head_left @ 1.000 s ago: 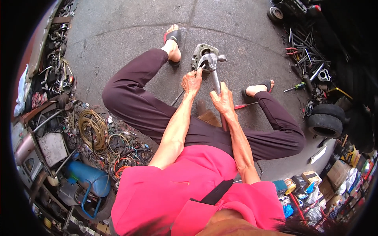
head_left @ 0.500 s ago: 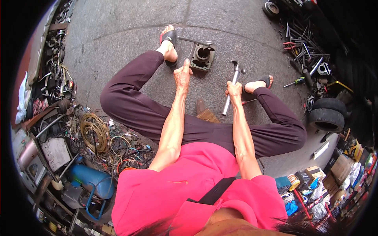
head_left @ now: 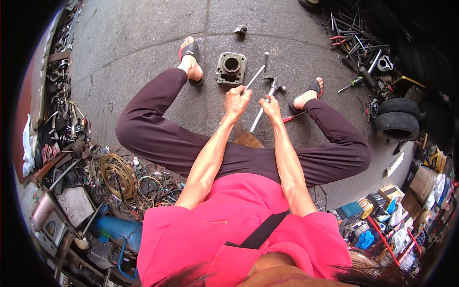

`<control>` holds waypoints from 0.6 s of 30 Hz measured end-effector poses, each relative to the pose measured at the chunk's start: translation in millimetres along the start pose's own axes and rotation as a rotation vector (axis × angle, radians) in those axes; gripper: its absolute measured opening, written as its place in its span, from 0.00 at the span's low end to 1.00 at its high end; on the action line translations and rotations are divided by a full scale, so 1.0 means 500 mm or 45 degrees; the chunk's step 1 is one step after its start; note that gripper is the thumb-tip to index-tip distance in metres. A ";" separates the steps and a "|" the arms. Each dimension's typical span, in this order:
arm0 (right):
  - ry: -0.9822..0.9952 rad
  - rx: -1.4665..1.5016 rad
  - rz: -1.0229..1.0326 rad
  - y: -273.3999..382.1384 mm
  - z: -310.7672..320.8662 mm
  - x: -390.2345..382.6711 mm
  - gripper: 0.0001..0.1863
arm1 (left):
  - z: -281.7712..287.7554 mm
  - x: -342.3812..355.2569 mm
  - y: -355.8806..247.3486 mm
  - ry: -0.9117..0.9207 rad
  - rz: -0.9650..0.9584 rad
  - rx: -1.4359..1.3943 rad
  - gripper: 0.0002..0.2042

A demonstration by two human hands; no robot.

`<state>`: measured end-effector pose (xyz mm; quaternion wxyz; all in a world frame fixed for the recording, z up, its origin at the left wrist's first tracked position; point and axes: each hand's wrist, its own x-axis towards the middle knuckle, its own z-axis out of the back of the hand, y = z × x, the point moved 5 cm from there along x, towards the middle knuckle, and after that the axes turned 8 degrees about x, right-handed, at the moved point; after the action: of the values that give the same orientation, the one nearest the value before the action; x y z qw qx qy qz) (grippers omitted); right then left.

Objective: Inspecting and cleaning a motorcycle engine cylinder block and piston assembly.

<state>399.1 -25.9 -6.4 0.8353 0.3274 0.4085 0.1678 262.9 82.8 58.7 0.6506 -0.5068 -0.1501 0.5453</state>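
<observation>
My left hand (head_left: 237, 101) is closed around a metal bar tool (head_left: 255, 78) with a crosspiece at its far end, like a T-shaped bar. In my right hand (head_left: 271, 107) is a claw hammer (head_left: 273, 85), its head pointing away from me and its handle slanting back toward my lap. An engine cylinder block (head_left: 231, 69) with a round bore lies on the floor just beyond my left hand, touched by neither hand. Farther off, a small round metal part (head_left: 240, 29), piston-like, rests on the floor apart from the block.
A red-handled tool (head_left: 290, 117) lies by my right foot. Below my hands is a wooden block (head_left: 248, 139). Loose tools (head_left: 356, 40) and stacked tires (head_left: 398, 125) are at the right; coiled hose (head_left: 116, 176), wires and a blue tank (head_left: 114, 227) at the left.
The T-shaped bar has come off the block and swung right, toward the hammer. The small round part now lies on the floor beyond the block. The hammer has shifted left, nearer my left hand.
</observation>
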 end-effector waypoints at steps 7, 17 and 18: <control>0.349 1.318 -0.201 0.123 0.040 -0.041 0.13 | -0.030 -0.035 -0.071 0.133 -0.406 0.167 0.11; 0.045 0.793 0.416 0.373 0.469 -0.142 0.20 | 0.051 0.180 -0.038 -0.219 -0.006 -0.062 0.11; 0.001 0.747 0.465 0.378 0.498 -0.136 0.20 | 0.057 0.206 -0.044 -0.332 -0.044 0.052 0.11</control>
<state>552.4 -27.3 274.3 0.6616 0.6213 0.3744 0.1899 290.9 188.1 52.6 0.6450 -0.4156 -0.2309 0.5983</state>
